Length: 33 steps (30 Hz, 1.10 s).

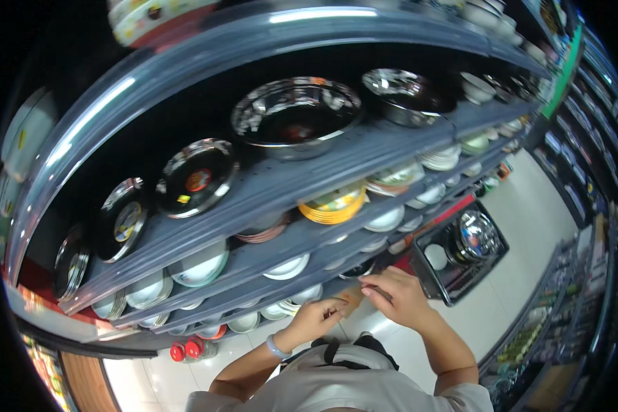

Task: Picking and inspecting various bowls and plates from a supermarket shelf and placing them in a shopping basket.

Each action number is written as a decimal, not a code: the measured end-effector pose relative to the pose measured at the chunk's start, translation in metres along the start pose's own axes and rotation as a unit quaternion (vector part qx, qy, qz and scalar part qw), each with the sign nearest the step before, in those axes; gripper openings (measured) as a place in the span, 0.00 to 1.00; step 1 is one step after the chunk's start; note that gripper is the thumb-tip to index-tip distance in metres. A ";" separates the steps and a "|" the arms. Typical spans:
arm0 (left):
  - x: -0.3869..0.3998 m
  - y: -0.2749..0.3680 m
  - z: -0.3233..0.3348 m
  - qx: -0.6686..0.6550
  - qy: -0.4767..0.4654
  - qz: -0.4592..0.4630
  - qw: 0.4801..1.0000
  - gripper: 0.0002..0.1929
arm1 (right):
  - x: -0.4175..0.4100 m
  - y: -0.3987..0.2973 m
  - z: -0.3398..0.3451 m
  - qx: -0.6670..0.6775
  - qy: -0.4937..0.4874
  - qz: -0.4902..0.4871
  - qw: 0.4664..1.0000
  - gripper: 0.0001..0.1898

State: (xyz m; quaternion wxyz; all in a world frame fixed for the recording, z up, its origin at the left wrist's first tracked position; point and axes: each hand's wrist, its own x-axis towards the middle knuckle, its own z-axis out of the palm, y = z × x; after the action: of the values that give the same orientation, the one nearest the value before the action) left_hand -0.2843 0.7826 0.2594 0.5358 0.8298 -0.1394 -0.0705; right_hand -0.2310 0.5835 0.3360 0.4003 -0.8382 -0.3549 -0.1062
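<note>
My left hand [319, 318], with a pale bangle [278, 347] at the wrist, is in front of my body, its fingers curled. My right hand [395, 296] is beside it, thumb and fingers bent towards each other. A small brownish, partly see-through piece [352, 301] shows between the hands; whether either hand holds it cannot be told. Beyond them stand shelves with a large stainless-steel basin [297, 118], a smaller steel basin [401, 95] and steel trays or lids [198, 177] with stickers. Yellow stacked dishes [335, 203] lie one shelf below.
A black crate or cart [456, 293] with steel ware and a white cup [435, 256] stands on the tiled floor at the right. Red-lidded jars [194, 348] stand on the floor at the lower left. Grey shelf edges [268, 198] cross in front; more shelving runs along the right.
</note>
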 end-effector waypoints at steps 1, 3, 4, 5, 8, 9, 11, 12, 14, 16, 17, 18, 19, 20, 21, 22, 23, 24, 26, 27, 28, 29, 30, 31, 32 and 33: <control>0.003 -0.003 0.015 -0.019 -0.029 0.011 0.999 0.12 | -0.017 0.010 0.000 -0.005 0.005 0.018 1.000 0.09; 0.010 0.001 0.040 -0.020 -0.057 -0.019 0.998 0.11 | -0.054 0.026 -0.005 0.022 0.040 0.079 0.996 0.09; 0.013 0.002 0.052 -0.031 -0.077 -0.030 0.996 0.11 | -0.068 0.028 -0.015 0.020 0.047 0.117 0.992 0.08; 0.017 0.001 0.067 -0.041 -0.096 -0.042 0.994 0.11 | -0.087 0.037 -0.022 0.025 0.039 0.178 0.983 0.08; 0.038 0.009 0.121 -0.049 -0.147 -0.057 0.986 0.11 | -0.134 0.056 -0.050 -0.003 0.091 0.203 0.975 0.08; 0.047 0.020 0.139 -0.043 -0.159 -0.060 0.985 0.11 | -0.149 0.061 -0.063 -0.012 0.096 0.227 0.969 0.08; 0.063 0.034 0.182 -0.052 -0.174 -0.025 0.983 0.11 | -0.180 0.075 -0.090 -0.024 0.099 0.257 0.961 0.08; 0.067 0.041 0.203 -0.056 -0.178 0.009 0.982 0.10 | -0.198 0.081 -0.102 -0.030 0.116 0.274 0.954 0.08; 0.076 0.050 0.245 -0.073 -0.189 0.020 0.979 0.10 | -0.231 0.095 -0.127 -0.045 0.126 0.307 0.942 0.08; 0.086 0.057 0.276 -0.071 -0.221 0.022 0.972 0.10 | -0.261 0.109 -0.146 -0.048 0.135 0.341 0.929 0.08; 0.088 0.056 0.291 -0.074 -0.222 0.016 0.972 0.10 | -0.275 0.116 -0.152 -0.051 0.147 0.368 0.917 0.07; 0.091 0.055 0.305 -0.074 -0.218 0.022 0.973 0.10 | -0.287 0.124 -0.159 -0.045 0.144 0.390 0.908 0.08; 0.093 0.055 0.317 -0.072 -0.213 0.027 0.974 0.11 | -0.296 0.130 -0.164 -0.042 0.138 0.392 0.909 0.08; 0.094 0.054 0.326 -0.074 -0.211 0.020 0.974 0.11 | -0.304 0.136 -0.168 -0.035 0.142 0.402 0.904 0.08; 0.099 0.056 0.331 -0.062 -0.218 0.000 0.974 0.11 | -0.309 0.144 -0.171 -0.027 0.147 0.413 0.898 0.08; 0.104 0.057 0.336 -0.050 -0.225 -0.020 0.973 0.11 | -0.313 0.152 -0.175 -0.023 0.142 0.415 0.898 0.08; 0.110 0.057 0.341 -0.050 -0.224 -0.026 0.973 0.11 | -0.314 0.160 -0.179 -0.022 0.135 0.418 0.898 0.08; 0.118 0.056 0.344 -0.036 -0.233 -0.039 0.971 0.11 | -0.314 0.168 -0.181 -0.021 0.130 0.421 0.898 0.08; 0.129 0.048 0.351 -0.014 -0.224 -0.031 0.974 0.10 | -0.308 0.183 -0.184 -0.017 0.128 0.418 0.899 0.08; 0.136 0.047 0.353 -0.014 -0.227 -0.035 0.973 0.10 | -0.303 0.191 -0.184 -0.018 0.129 0.413 0.901 0.08; 0.146 0.045 0.354 0.001 -0.221 -0.045 0.974 0.10 | -0.298 0.200 -0.184 -0.016 0.128 0.417 0.900 0.08; 0.155 0.043 0.356 0.016 -0.215 -0.054 0.975 0.10 | -0.292 0.210 -0.184 -0.012 0.128 0.412 0.902 0.08; 0.164 0.038 0.360 -0.001 -0.192 -0.044 0.980 0.09 | -0.287 0.218 -0.184 -0.009 0.127 0.405 0.905 0.09; 0.173 0.033 0.363 -0.004 -0.194 -0.047 0.980 0.09 | -0.284 0.225 -0.184 -0.009 0.124 0.409 0.904 0.09; 0.181 0.028 0.365 -0.010 -0.196 -0.059 0.979 0.09 | -0.281 0.233 -0.183 -0.003 0.116 0.413 0.903 0.09; 0.190 0.021 0.369 -0.018 -0.197 -0.069 0.978 0.09 | -0.278 0.241 -0.186 0.001 0.107 0.415 0.903 0.09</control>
State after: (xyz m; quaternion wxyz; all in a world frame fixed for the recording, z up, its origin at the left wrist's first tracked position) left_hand -0.2049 0.3953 0.1313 0.5063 0.7976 -0.1832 -0.2718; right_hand -0.2490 0.2002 0.1858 0.4448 -0.8927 0.0701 -0.0187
